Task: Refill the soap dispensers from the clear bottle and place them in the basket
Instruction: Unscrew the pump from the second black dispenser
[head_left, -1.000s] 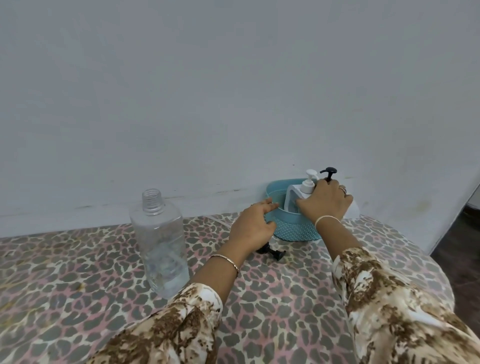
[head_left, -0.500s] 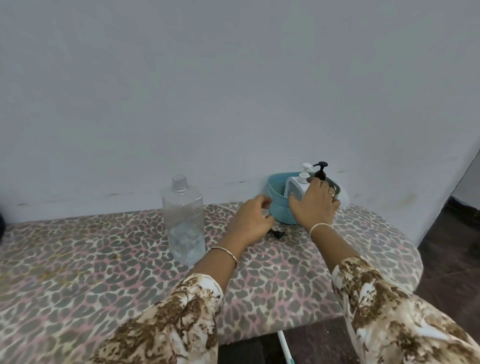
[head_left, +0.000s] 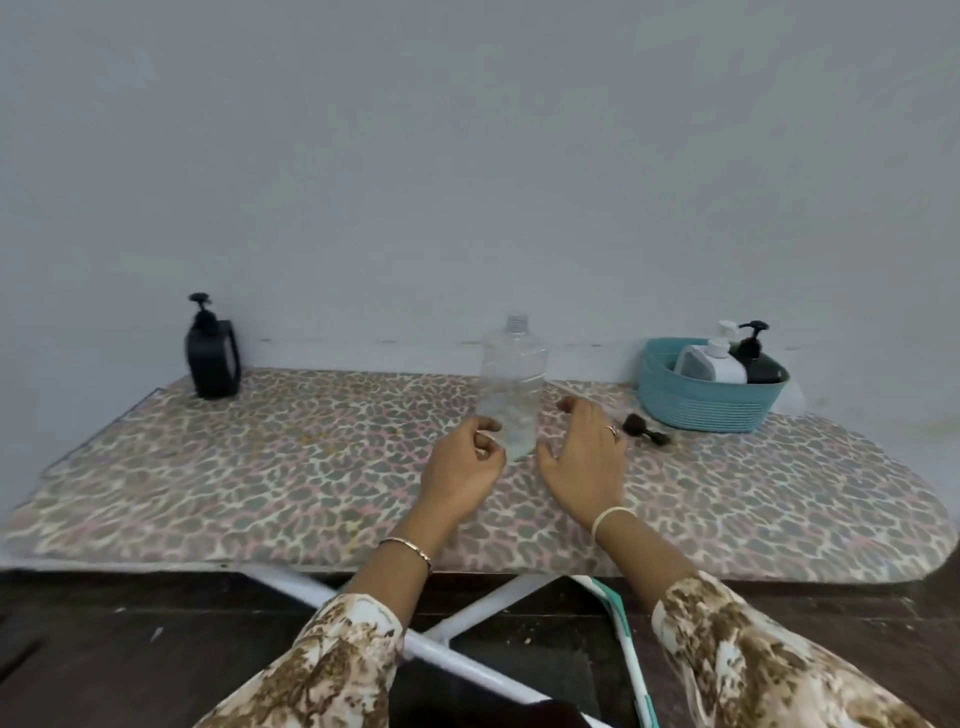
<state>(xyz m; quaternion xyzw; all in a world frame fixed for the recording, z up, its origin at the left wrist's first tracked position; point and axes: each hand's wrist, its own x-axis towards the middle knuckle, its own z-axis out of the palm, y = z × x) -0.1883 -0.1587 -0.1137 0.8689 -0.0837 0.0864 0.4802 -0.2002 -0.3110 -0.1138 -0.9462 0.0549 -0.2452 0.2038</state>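
clear bottle (head_left: 511, 384): stood upright on the counter (head_left: 260, 467), about mid-width, toward the wall side. Clear plastic, squarish shoulders, threaded neck, no cap fitted. A little clear liquid is seen low inside.
left hand (head_left: 462, 467): fingers curled, held against the lower left side of the clear bottle. Whether the bottle is actually gripped cannot be told.
right hand (head_left: 582, 457): spread flat, palm down, fingers straight, just beside the bottle's right side. Contact cannot be confirmed. A ring is worn.
basket (head_left: 696, 410): teal, ribbed wall, set at the far right of the counter by the wall, well apart from the clear bottle.
white dispenser (head_left: 714, 366): placed in the basket, leaning, white pump fitted.
black dispenser (head_left: 761, 366): placed in the basket, right of the white dispenser, black pump fitted.
white pump head (head_left: 727, 328): seen behind those two; its body is hidden.
far-left dispenser (head_left: 213, 358): black, upright on the counter by the wall, pump fitted, blurred. Well apart from the basket.
pump part (head_left: 644, 431): small, black, laid on the counter between the right hand and the basket.
counter: covered in leopard print, right end rounded.
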